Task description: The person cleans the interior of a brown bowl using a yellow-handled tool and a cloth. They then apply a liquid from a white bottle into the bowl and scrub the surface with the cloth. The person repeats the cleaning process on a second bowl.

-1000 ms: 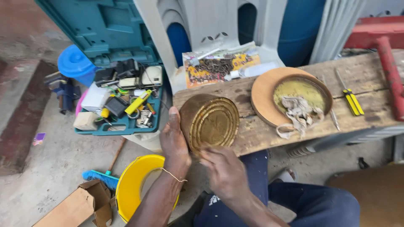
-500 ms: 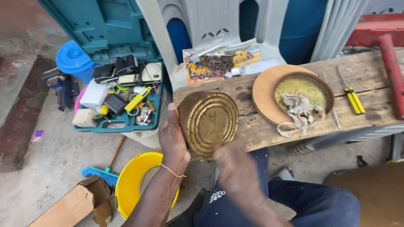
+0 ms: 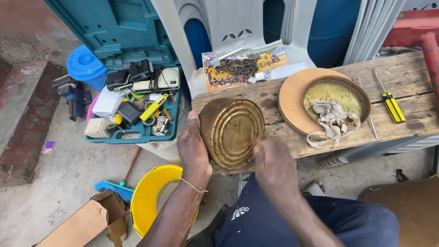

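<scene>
Head view: my left hand (image 3: pixel 194 148) grips the side of the round brass tin (image 3: pixel 232 132), tipped up on edge at the front of the wooden bench (image 3: pixel 411 87), ribbed face toward me. My right hand (image 3: pixel 274 167), off the tin a sec ago, is now at its lower right rim, blurred; can't tell if it's open or closed. Tin sits a bit more upright vs before, so I'd say rubbing continues. Rag (image 3: pixel 334 120) lies untouched in the round dish (image 3: pixel 292 98).

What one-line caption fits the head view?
Left hand steadies a brass-coloured tin on a wooden bench; right hand works beside it.
</scene>
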